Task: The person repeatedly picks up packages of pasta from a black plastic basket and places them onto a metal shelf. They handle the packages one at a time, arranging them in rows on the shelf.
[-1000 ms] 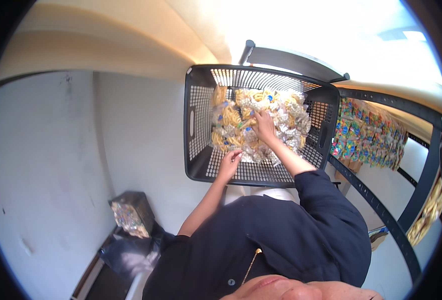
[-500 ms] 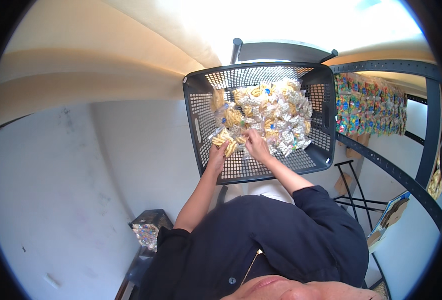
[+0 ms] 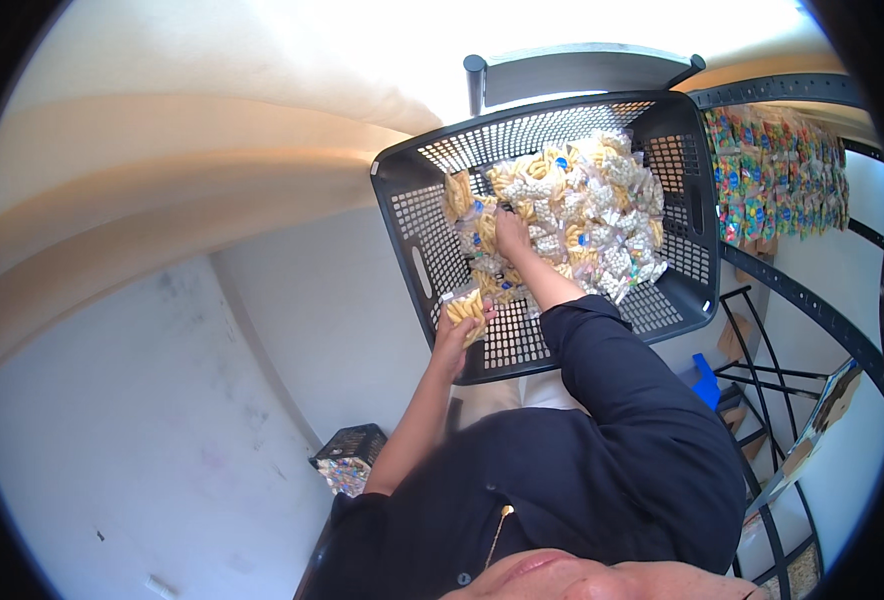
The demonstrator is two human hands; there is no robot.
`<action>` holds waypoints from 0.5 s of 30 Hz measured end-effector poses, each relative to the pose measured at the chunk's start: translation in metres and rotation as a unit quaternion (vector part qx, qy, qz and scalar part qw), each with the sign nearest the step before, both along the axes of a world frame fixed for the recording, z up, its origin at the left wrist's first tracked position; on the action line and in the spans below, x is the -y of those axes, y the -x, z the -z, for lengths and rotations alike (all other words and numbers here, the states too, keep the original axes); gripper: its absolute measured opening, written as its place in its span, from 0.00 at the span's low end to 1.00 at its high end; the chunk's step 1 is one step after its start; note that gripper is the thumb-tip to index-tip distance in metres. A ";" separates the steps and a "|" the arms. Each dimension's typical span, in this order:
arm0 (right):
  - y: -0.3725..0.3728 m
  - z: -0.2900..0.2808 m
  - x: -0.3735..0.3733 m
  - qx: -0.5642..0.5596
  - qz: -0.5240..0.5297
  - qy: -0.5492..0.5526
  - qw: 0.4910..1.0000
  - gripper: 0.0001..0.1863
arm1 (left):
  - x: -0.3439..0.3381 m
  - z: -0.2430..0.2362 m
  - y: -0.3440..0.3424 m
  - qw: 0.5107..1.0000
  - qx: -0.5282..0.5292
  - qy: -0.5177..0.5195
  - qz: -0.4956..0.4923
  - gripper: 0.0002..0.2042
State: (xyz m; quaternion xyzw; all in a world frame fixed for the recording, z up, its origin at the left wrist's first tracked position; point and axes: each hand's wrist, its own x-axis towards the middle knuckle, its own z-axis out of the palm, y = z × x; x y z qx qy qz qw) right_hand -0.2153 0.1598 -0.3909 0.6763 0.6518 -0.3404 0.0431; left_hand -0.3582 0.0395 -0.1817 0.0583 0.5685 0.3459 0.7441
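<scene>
A black perforated plastic basket point(image 3: 428, 345) stands in front of me with a heap of small clear bags in it. Some bags hold yellow stick-like snacks; others hold white round pieces point(image 3: 617, 215). Over the basket's near left corner, my left hand point(image 3: 452, 335) is closed round a clear bag of yellow snacks point(image 3: 466, 312). My right hand point(image 3: 511, 237) reaches into the left part of the heap, with its fingers bent down among bags of yellow snacks point(image 3: 484, 240). What those fingertips grip is hidden.
Rows of colourful packets point(image 3: 782, 180) hang by a dark metal rack point(image 3: 812, 295) on the right. Below them stands a black folding frame point(image 3: 777, 375). A smaller dark crate of packets point(image 3: 357, 447) is at lower left. Beige curtain point(image 3: 212, 190) hangs behind, left.
My right hand has moved away from my left, farther into the heap. My left hand has drawn the bag of yellow snacks nearer to the basket's near left corner. The view has shifted and tilted.
</scene>
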 end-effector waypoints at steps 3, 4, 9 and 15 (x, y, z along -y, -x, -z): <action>-0.003 -0.020 0.002 -0.041 0.025 0.024 0.999 0.18 | -0.002 0.005 0.000 0.999 -0.036 0.024 0.012 0.24; -0.005 -0.030 0.007 -0.074 0.031 0.013 0.997 0.21 | -0.002 0.008 0.000 0.998 -0.050 0.024 0.008 0.24; -0.021 -0.086 0.028 -0.233 0.068 0.001 0.970 0.21 | -0.015 0.026 -0.007 0.992 -0.120 0.023 0.009 0.28; -0.034 -0.158 0.057 -0.340 0.060 0.014 0.938 0.20 | -0.032 0.030 -0.026 0.998 -0.022 -0.023 -0.063 0.31</action>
